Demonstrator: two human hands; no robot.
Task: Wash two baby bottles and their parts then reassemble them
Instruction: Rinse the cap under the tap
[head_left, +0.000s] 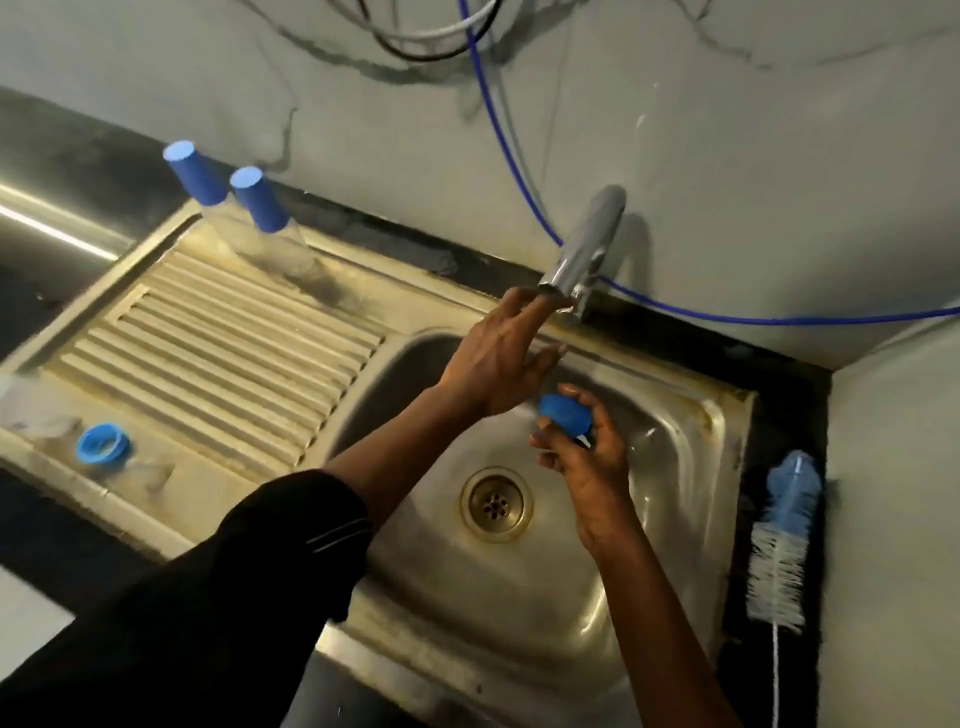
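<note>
Head view looks down on the sink (675, 467). The left hand (498, 358), grip spread, touches the tap (582, 244) with its fingertips. The right hand (587, 457) has its grip curled round a blue bottle part (563, 413) over the basin. Two capped bottles (260, 202) stand on the draining board (218, 332), with a blue ring (103, 442) nearer. A brush (782, 545) lies on the bench (810, 395).

Left hand (498, 358) open, fingertips at tap (584, 244) spout. Right hand (582, 447) grips blue bottle ring (563, 413) over sink (675, 415).
</note>
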